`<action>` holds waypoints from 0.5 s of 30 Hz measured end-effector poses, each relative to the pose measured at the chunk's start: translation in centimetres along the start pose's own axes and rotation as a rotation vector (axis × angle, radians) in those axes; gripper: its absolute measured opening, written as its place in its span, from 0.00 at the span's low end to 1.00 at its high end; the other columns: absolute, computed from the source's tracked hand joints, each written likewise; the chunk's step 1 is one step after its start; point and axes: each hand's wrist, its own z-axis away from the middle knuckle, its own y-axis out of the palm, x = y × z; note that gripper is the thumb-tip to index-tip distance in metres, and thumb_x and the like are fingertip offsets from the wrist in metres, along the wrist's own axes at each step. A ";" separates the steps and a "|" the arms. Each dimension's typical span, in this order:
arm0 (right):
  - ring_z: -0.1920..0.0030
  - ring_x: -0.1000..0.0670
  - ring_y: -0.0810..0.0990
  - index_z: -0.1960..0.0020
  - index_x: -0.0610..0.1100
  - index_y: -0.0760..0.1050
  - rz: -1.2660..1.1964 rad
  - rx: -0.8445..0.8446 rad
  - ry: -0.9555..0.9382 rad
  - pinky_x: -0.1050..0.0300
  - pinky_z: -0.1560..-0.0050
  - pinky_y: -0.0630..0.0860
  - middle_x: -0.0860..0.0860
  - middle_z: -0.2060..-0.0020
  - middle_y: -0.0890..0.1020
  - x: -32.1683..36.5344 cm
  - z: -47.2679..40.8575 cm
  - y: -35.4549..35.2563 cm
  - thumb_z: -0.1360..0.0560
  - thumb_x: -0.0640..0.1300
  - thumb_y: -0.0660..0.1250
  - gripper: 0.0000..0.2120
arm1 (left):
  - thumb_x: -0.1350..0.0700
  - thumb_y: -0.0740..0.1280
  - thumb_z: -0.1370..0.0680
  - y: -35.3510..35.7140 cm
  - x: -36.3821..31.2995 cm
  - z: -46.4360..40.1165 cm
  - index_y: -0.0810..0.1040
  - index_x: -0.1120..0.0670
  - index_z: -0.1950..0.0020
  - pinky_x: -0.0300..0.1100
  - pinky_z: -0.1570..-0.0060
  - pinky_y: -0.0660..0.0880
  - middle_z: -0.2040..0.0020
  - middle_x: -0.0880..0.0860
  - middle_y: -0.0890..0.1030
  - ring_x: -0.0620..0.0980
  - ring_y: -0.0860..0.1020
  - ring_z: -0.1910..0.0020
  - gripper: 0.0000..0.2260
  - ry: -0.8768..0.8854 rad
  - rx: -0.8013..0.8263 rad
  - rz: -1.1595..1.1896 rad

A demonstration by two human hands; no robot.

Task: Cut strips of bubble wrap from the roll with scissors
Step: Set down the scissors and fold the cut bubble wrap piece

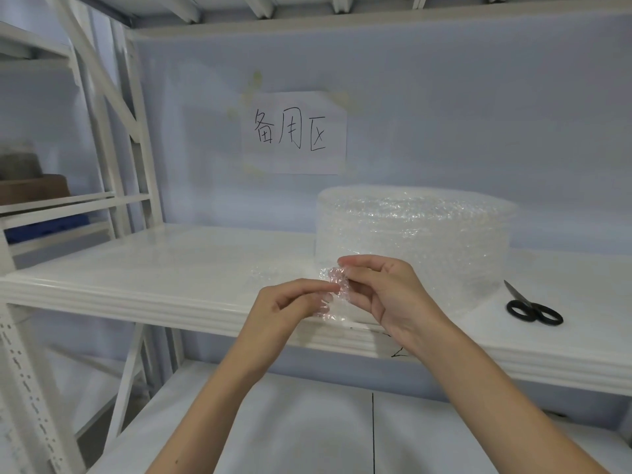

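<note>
A wide roll of clear bubble wrap (417,230) stands upright on the white shelf (164,268), right of centre. Its loose end (333,283) hangs in front of the roll near the shelf's front edge. My left hand (290,307) pinches that loose end from the left with fingertips. My right hand (383,289) pinches the same edge from the right, thumb and forefinger closed on it. Black-handled scissors (528,307) lie flat on the shelf to the right of the roll, blades pointing away, untouched.
A paper sign with handwritten characters (294,131) is stuck to the back wall. White rack uprights (136,138) rise at the left, with a neighbouring shelf holding a brown box (34,188). A lower shelf (273,422) lies beneath my arms.
</note>
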 end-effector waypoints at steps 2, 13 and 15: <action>0.66 0.53 0.82 0.54 0.37 0.82 -0.004 -0.001 0.003 0.61 0.62 0.82 0.46 0.66 0.82 -0.2 -0.2 0.2 0.25 0.32 0.66 0.06 | 0.51 0.65 0.28 -0.1 -0.1 0.1 0.88 0.50 0.52 0.41 0.46 0.78 0.52 0.52 0.87 0.48 0.81 0.51 0.12 0.004 0.017 0.016; 0.63 0.48 0.81 0.50 0.32 0.80 0.248 0.021 -0.086 0.55 0.54 0.83 0.42 0.63 0.81 -1.2 -1.4 1.3 0.28 0.33 0.71 0.08 | 0.65 0.71 0.25 -1.8 0.5 0.2 0.81 0.49 0.43 0.39 0.54 0.79 0.63 0.50 0.83 0.45 0.82 0.63 0.15 -0.042 -0.145 -0.030; 0.64 0.48 0.80 0.50 0.32 0.79 0.249 0.025 -0.093 0.55 0.53 0.83 0.43 0.64 0.81 -1.5 -1.8 1.8 0.28 0.32 0.71 0.08 | 0.63 0.72 0.26 -2.4 0.8 0.2 0.79 0.48 0.41 0.45 0.49 0.80 0.63 0.51 0.84 0.46 0.82 0.63 0.16 -0.072 -0.181 -0.051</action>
